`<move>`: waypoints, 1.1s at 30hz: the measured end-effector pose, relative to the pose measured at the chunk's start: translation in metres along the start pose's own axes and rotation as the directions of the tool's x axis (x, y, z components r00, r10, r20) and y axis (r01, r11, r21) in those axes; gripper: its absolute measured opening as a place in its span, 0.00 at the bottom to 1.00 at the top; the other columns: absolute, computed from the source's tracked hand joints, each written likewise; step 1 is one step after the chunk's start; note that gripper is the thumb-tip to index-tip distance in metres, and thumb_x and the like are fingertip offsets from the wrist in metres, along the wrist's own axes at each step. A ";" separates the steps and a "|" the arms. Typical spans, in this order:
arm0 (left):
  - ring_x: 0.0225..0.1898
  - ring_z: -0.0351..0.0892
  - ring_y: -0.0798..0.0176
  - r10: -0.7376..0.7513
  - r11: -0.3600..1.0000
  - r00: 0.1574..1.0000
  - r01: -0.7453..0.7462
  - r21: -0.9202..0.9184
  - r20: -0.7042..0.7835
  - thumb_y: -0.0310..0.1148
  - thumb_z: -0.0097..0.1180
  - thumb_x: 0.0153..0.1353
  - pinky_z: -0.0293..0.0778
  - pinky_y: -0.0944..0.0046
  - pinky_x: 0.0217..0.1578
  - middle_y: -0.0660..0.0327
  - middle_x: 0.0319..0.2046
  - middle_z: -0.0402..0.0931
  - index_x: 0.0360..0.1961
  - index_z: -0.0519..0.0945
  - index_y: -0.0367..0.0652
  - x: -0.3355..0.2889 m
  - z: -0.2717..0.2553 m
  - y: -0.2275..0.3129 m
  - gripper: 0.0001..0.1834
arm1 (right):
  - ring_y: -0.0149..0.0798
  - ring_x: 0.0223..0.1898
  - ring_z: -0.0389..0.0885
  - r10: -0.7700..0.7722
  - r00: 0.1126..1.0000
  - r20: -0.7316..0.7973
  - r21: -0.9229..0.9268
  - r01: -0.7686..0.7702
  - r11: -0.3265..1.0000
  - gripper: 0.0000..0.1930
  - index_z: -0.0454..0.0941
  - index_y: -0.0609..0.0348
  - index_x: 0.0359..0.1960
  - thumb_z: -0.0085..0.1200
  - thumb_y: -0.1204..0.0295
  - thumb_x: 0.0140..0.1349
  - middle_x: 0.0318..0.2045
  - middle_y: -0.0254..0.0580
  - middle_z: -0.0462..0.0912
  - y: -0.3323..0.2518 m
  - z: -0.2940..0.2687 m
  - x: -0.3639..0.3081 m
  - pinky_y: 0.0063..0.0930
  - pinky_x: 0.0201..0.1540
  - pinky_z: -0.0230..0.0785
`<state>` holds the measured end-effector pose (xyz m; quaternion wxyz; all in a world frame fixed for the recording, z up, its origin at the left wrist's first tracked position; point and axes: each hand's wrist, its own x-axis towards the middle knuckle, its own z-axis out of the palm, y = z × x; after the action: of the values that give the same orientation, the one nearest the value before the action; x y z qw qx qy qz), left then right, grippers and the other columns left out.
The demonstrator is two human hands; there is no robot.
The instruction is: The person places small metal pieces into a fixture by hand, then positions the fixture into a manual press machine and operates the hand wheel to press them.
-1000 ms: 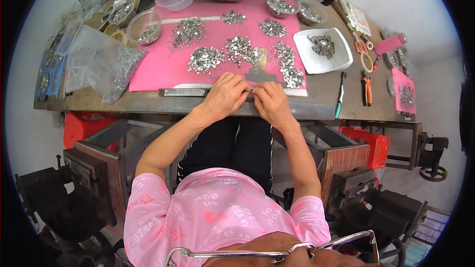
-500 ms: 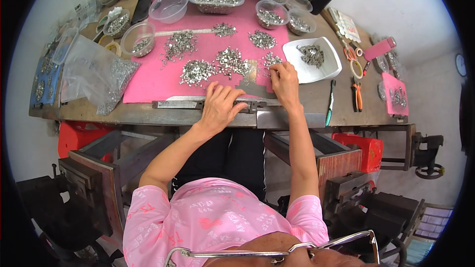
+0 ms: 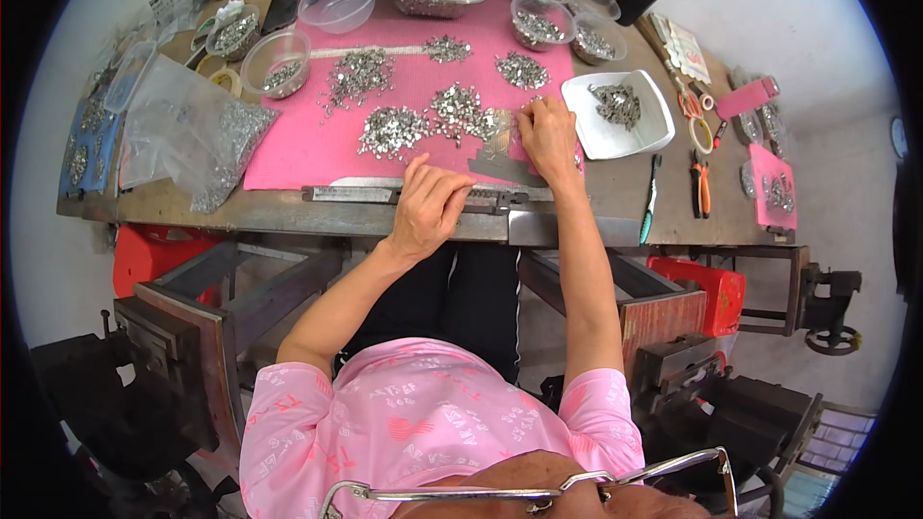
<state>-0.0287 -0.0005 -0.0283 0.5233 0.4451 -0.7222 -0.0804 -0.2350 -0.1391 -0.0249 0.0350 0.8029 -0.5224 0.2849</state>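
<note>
My left hand (image 3: pixel 429 207) rests over a long metal bar fixture (image 3: pixel 361 195) at the bench's front edge. Its fingers are curled together with the thumb against them, and anything pinched there is too small to make out. Farther right and forward, my right hand (image 3: pixel 551 142) bends its fingertips down onto the pink mat (image 3: pixel 288 149). They cover a small pile of metal pieces, and what they pinch is hidden. Left of that hand lie a heap of shiny metal pieces (image 3: pixel 461 113) and another heap (image 3: pixel 392 132). A flat grey plate (image 3: pixel 502 170) sits between my hands.
A white tray (image 3: pixel 657 139) with metal parts stands right of my right hand. Beyond it lie a toothbrush (image 3: pixel 651 197) and orange-handled pliers (image 3: pixel 701 190). Several plastic bowls and a full tub (image 3: pixel 435 2) line the back. A clear bag of pieces (image 3: pixel 226 149) lies left.
My right hand has moved slightly forward over the small pile, covering it. My left hand's fingers have drawn closer together. The whole view has shifted a little.
</note>
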 end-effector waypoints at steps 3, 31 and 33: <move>0.36 0.78 0.54 0.013 1.000 1.000 -0.013 -0.006 -0.019 0.22 0.62 0.59 0.67 0.46 0.60 0.59 0.33 0.79 0.40 0.81 0.41 0.003 0.001 -0.001 0.08 | 0.51 0.38 0.77 -0.032 0.998 -0.049 0.014 0.033 0.999 0.04 0.81 0.59 0.30 0.62 0.73 0.56 0.32 0.45 0.79 0.005 0.005 0.002 0.45 0.43 0.64; 0.36 0.78 0.53 -0.003 1.000 1.000 0.002 -0.027 -0.028 0.22 0.61 0.60 0.67 0.44 0.61 0.58 0.33 0.79 0.41 0.81 0.40 0.000 0.002 0.000 0.08 | 0.48 0.39 0.77 -0.017 0.998 -0.056 0.032 0.019 0.999 0.04 0.83 0.57 0.33 0.62 0.73 0.57 0.33 0.43 0.79 -0.003 -0.001 -0.004 0.44 0.44 0.63; 0.36 0.78 0.53 0.011 1.000 0.999 -0.012 -0.026 -0.033 0.21 0.61 0.60 0.68 0.44 0.61 0.58 0.32 0.79 0.41 0.81 0.40 0.002 0.002 -0.001 0.08 | 0.48 0.39 0.77 -0.046 0.998 -0.044 -0.002 0.046 0.999 0.04 0.83 0.58 0.33 0.61 0.73 0.57 0.33 0.44 0.79 -0.001 -0.002 -0.001 0.44 0.44 0.63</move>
<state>-0.0301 -0.0030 -0.0288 0.5413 0.4351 -0.7150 -0.0795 -0.2347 -0.1373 -0.0236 0.0535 0.8084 -0.5030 0.3011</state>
